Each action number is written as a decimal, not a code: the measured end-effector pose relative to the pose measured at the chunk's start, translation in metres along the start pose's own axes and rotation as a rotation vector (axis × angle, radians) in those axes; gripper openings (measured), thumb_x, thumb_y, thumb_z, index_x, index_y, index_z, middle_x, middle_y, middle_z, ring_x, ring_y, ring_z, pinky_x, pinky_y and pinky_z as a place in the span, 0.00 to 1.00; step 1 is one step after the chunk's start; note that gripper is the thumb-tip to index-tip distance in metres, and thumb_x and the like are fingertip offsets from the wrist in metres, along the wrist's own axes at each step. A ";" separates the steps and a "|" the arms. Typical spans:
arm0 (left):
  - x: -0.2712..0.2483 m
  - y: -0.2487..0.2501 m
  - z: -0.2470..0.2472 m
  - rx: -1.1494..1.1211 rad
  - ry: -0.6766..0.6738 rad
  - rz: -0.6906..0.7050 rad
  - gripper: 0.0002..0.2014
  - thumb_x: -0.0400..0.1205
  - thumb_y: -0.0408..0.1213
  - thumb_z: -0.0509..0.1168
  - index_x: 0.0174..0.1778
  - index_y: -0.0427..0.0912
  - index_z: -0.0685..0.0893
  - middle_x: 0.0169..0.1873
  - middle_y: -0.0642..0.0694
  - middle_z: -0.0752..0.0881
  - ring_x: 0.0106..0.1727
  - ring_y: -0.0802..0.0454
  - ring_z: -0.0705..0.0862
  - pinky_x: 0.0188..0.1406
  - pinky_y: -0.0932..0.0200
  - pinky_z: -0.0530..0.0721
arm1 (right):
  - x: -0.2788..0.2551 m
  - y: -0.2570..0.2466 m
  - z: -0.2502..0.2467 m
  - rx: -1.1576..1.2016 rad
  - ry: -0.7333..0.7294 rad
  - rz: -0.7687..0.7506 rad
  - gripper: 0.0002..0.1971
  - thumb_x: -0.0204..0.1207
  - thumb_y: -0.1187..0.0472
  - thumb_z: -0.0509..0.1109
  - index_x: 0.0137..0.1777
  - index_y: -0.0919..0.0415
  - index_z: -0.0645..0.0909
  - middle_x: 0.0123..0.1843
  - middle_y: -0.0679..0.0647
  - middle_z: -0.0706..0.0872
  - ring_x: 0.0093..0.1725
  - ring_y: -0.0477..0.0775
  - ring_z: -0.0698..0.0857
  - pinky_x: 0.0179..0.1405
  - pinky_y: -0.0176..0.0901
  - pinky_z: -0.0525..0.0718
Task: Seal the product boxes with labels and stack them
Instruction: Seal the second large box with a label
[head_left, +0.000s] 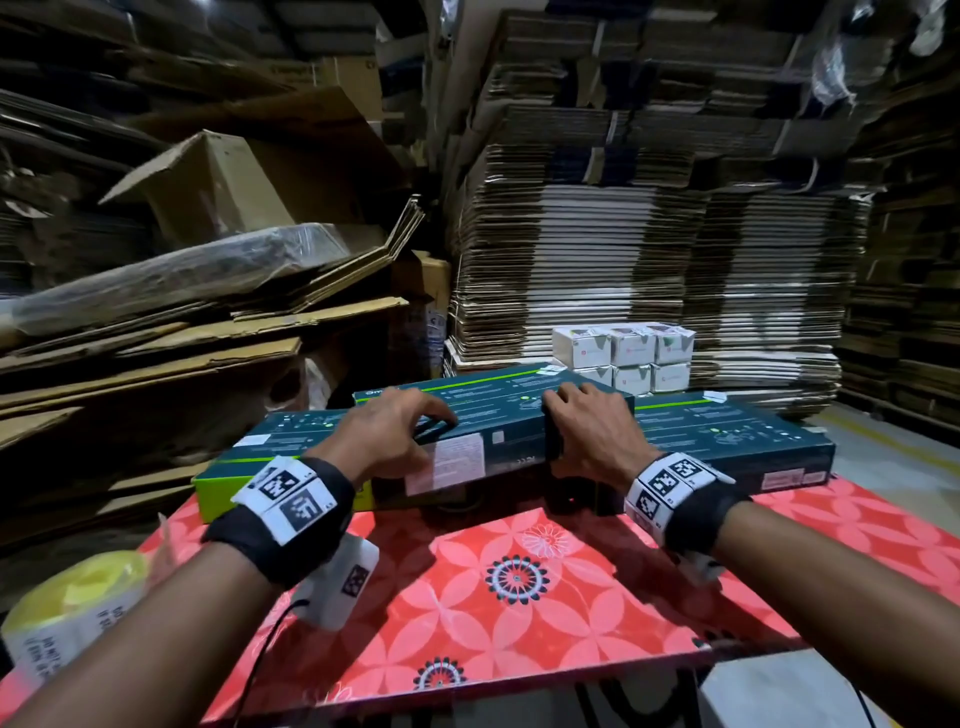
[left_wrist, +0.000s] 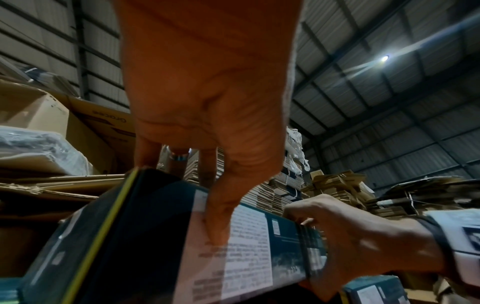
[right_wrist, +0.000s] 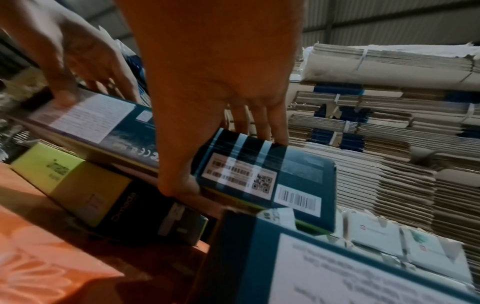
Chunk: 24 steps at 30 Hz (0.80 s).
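In a cardboard-filled warehouse, on the table (head_left: 519, 597), both hands grip one box (head_left: 498, 415): left hand (head_left: 387, 436), right hand (head_left: 592, 431). It looks like the stacking step; next, lower it squarely.

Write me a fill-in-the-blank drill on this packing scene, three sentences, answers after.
1. Both hands grip the same long dark ____ box.
2. The left hand's thumb presses a ____ printed label on the box's side.
3. The tablecloth is ____ with a flower pattern.

Missing words: teal; white; red
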<state>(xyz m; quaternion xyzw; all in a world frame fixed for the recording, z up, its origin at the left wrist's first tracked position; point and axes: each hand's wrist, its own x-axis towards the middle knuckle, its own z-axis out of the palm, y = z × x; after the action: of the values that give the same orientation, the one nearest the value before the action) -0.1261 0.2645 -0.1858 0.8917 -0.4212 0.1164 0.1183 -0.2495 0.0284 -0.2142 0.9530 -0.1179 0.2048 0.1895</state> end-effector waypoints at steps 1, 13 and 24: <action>0.000 -0.002 -0.003 0.006 -0.004 -0.002 0.31 0.72 0.32 0.71 0.70 0.65 0.81 0.63 0.51 0.82 0.65 0.49 0.80 0.56 0.55 0.80 | -0.003 -0.002 -0.001 0.000 0.019 -0.013 0.40 0.57 0.39 0.84 0.64 0.58 0.74 0.58 0.55 0.81 0.57 0.60 0.82 0.37 0.48 0.70; 0.002 -0.024 -0.002 0.086 0.033 -0.112 0.29 0.75 0.33 0.73 0.70 0.65 0.80 0.67 0.49 0.81 0.65 0.47 0.81 0.59 0.50 0.82 | -0.020 -0.030 -0.007 0.078 0.079 -0.083 0.39 0.61 0.33 0.80 0.65 0.57 0.74 0.61 0.57 0.76 0.62 0.61 0.77 0.48 0.53 0.80; 0.004 0.070 0.036 0.253 0.008 0.147 0.44 0.65 0.50 0.78 0.78 0.57 0.69 0.67 0.47 0.76 0.67 0.40 0.77 0.63 0.44 0.76 | -0.017 0.038 -0.011 0.240 -0.319 -0.013 0.60 0.48 0.44 0.92 0.82 0.48 0.65 0.71 0.59 0.73 0.66 0.65 0.79 0.62 0.56 0.84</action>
<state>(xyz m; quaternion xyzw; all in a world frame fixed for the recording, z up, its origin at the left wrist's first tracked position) -0.1747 0.2075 -0.2107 0.8658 -0.4666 0.1805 -0.0021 -0.2803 0.0008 -0.2006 0.9899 -0.1148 0.0626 0.0549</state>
